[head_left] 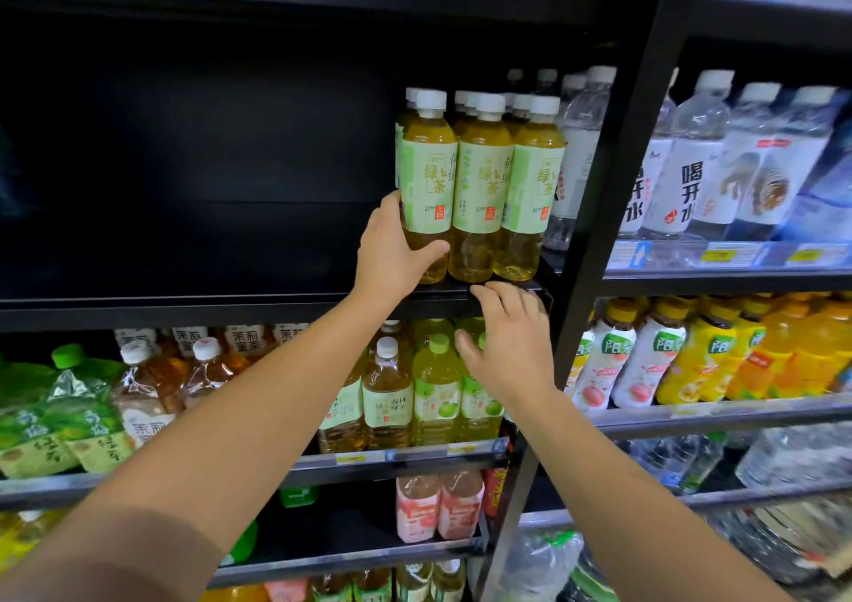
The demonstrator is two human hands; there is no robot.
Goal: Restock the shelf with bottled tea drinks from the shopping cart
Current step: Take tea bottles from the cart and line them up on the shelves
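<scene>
Left hand [392, 251] grips the tea bottle [426, 186] low, at 9 o'clock of its row; right hand [507, 348] hovers, fingers loose. Full, smooth bottle: probably heavy, slippery; hold below label.

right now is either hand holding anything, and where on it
The left hand holds the leftmost front tea bottle around its lower body. The right hand holds nothing.

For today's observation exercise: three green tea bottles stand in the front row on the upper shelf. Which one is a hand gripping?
The leftmost bottle. The left hand wraps round its lower part; the middle bottle and right bottle stand untouched.
</scene>
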